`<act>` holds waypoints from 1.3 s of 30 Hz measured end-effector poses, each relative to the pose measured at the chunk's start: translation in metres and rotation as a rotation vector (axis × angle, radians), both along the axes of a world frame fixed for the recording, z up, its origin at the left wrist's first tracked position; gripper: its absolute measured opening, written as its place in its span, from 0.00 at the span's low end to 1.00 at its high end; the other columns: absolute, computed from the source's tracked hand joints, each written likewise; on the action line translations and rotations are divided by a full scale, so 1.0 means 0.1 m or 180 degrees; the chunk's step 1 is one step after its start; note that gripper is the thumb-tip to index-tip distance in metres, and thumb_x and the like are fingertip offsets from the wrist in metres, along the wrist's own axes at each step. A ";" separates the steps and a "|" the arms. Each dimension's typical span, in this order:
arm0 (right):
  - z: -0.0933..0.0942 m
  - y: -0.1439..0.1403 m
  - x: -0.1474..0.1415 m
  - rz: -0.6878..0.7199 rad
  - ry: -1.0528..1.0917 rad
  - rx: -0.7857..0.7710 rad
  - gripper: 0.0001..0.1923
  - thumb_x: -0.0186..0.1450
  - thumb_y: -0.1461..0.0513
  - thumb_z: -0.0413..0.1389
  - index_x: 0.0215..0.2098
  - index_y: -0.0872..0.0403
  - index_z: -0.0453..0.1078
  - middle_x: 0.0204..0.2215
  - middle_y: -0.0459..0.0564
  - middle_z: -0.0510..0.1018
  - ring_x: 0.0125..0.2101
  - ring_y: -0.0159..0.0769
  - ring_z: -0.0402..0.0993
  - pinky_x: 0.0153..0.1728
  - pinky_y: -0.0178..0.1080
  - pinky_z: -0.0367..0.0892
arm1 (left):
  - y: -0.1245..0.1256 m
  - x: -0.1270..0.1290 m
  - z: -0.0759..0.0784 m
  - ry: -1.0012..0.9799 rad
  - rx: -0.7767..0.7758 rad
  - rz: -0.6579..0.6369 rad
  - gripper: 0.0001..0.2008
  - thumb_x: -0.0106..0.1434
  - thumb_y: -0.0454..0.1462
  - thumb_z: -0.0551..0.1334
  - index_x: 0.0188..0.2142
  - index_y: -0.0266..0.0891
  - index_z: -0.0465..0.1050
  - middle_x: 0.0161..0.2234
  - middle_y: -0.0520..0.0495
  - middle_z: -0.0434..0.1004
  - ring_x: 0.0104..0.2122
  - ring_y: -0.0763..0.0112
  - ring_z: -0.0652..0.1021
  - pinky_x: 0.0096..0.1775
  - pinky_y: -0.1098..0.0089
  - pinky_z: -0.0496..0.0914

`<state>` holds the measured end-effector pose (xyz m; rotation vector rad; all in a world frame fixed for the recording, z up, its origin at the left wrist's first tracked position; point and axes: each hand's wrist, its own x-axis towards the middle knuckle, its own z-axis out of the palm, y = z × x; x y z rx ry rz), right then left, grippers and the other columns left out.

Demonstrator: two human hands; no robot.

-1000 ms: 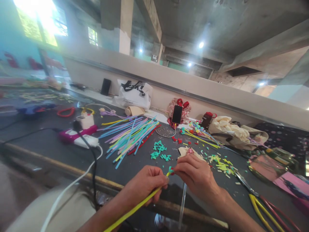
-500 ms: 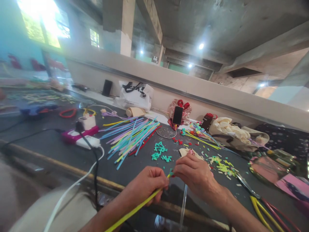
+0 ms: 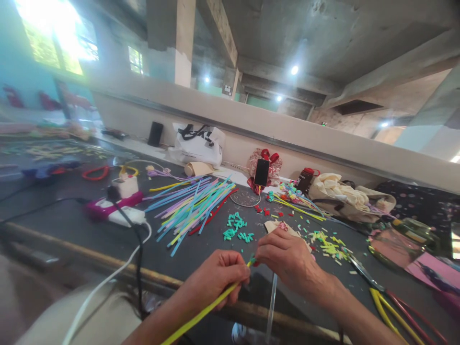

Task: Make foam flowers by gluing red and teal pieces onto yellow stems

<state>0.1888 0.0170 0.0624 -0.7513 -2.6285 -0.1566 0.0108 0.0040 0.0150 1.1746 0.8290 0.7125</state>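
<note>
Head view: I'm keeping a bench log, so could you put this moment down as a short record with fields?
Left hand: pinches a yellow strip near its upper end
Right hand: at that same end, beside small green and red bits
Ahead of hands: loose teal pieces on a dark tabletop
Farther left: pile of coloured strips
Right side: yellow-green pieces; tool with yellow and red handles
Back: phone, upright, screen dark
Unclear: what the right fingertips grip

The yellow strip [image 3: 201, 314] (lower end) is cropped.
</note>
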 end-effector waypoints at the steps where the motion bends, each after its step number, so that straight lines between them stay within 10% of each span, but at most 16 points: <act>1: 0.00 0.00 0.00 0.0014 0.0013 0.0014 0.08 0.62 0.65 0.47 0.30 0.52 0.67 0.30 0.47 0.74 0.31 0.31 0.68 0.33 0.35 0.62 | 0.00 0.00 0.00 -0.0018 -0.0008 -0.0006 0.08 0.49 0.39 0.57 0.18 0.38 0.64 0.06 0.59 0.62 0.05 0.83 0.55 0.10 0.78 0.48; 15: -0.08 0.01 0.06 0.0018 0.0873 0.0267 0.12 0.61 0.67 0.48 0.42 0.50 0.66 0.35 0.50 0.74 0.33 0.32 0.71 0.36 0.35 0.65 | 0.00 0.00 0.02 -0.0287 -0.0195 0.0126 0.12 0.48 0.44 0.59 0.19 0.38 0.62 0.06 0.59 0.62 0.04 0.84 0.54 0.09 0.80 0.46; 21: -0.26 -0.07 0.00 -0.0721 0.2342 -0.0975 0.14 0.61 0.62 0.48 0.45 0.48 0.64 0.38 0.49 0.72 0.37 0.36 0.69 0.35 0.36 0.66 | -0.04 0.03 0.04 -0.0193 0.0266 0.0977 0.12 0.48 0.43 0.60 0.19 0.37 0.64 0.12 0.56 0.67 0.10 0.81 0.63 0.14 0.79 0.54; 26: -0.35 -0.08 -0.23 -0.0156 0.2901 -0.2296 0.19 0.56 0.53 0.54 0.45 0.49 0.64 0.34 0.49 0.73 0.31 0.35 0.70 0.30 0.35 0.66 | -0.11 0.05 0.15 -0.0231 0.0597 0.1520 0.12 0.46 0.43 0.61 0.18 0.36 0.66 0.13 0.56 0.65 0.14 0.80 0.65 0.18 0.78 0.57; 39: -0.31 0.04 -0.37 -0.0129 0.2850 -0.2462 0.24 0.50 0.50 0.58 0.42 0.52 0.67 0.33 0.49 0.72 0.28 0.32 0.67 0.27 0.34 0.63 | 0.06 -0.03 -0.02 -0.0657 0.0281 0.1419 0.16 0.44 0.48 0.63 0.23 0.39 0.64 0.10 0.60 0.58 0.09 0.84 0.56 0.12 0.80 0.50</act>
